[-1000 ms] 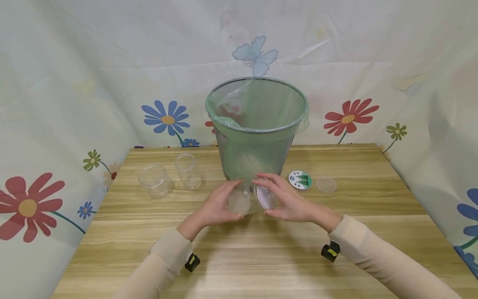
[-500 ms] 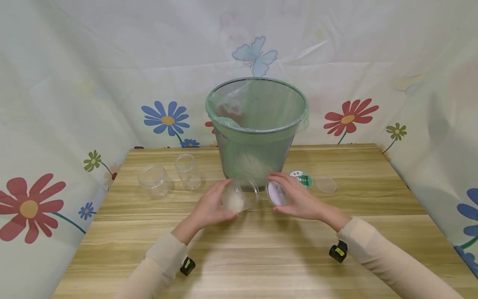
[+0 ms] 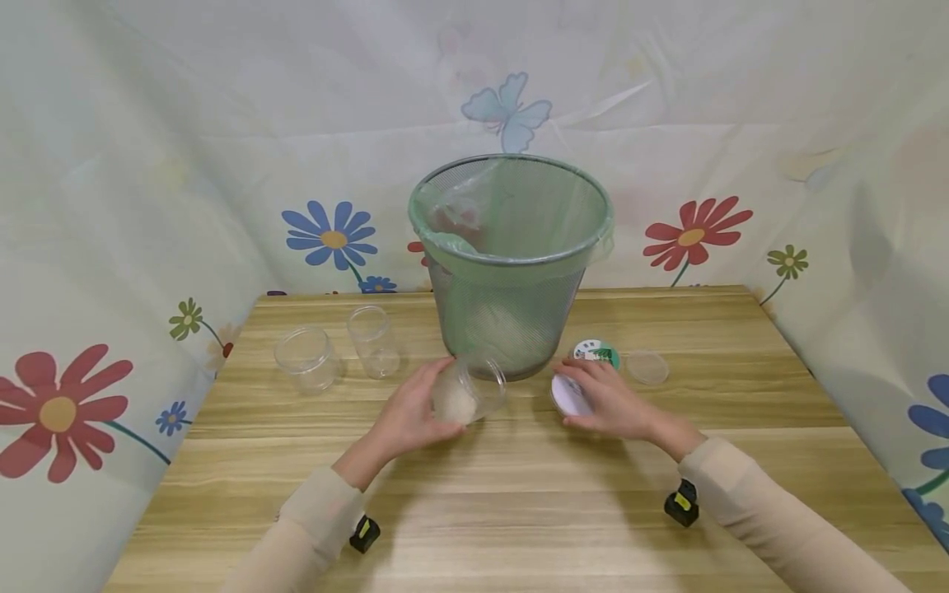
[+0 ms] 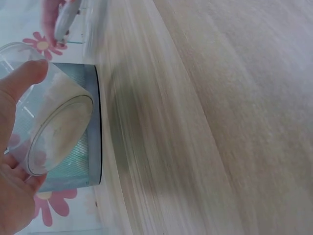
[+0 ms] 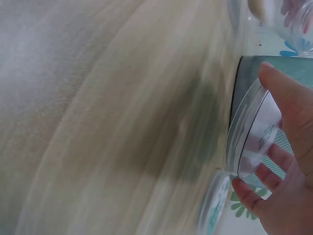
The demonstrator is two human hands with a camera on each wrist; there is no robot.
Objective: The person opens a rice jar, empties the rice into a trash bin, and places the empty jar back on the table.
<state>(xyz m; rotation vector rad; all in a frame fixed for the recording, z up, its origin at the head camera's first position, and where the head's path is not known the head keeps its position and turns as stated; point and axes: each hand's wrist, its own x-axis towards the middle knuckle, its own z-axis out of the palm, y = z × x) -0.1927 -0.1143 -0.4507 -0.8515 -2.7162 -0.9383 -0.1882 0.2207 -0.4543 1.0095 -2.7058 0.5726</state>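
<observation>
A pale backdrop printed with flowers and a butterfly closes off the far edge of a wood-grain table, on which stands a mesh bin with a green liner.

In the head view, in front of the bin, the left hand grips a clear jar tipped on its side, with pale contents toward its base. In front of the bin's right side, the right hand holds a round lid by its edge. A second ago lid and jar met before the bin; now they are apart, the right hand having drawn away rightward. The jar's mouth is uncovered, so I judge the opening done. Left of the bin stand a wide container and a narrow container; right of it lie a green-and-white disc and a clear disc.

In the left wrist view, the jar shows before the bin, thumb on one side, fingers on the other, apparently off the table.

In the right wrist view, thumb and fingertips pinch the lid's opposite edges in front of the bin; the green-and-white disc lies just beside the bin.
</observation>
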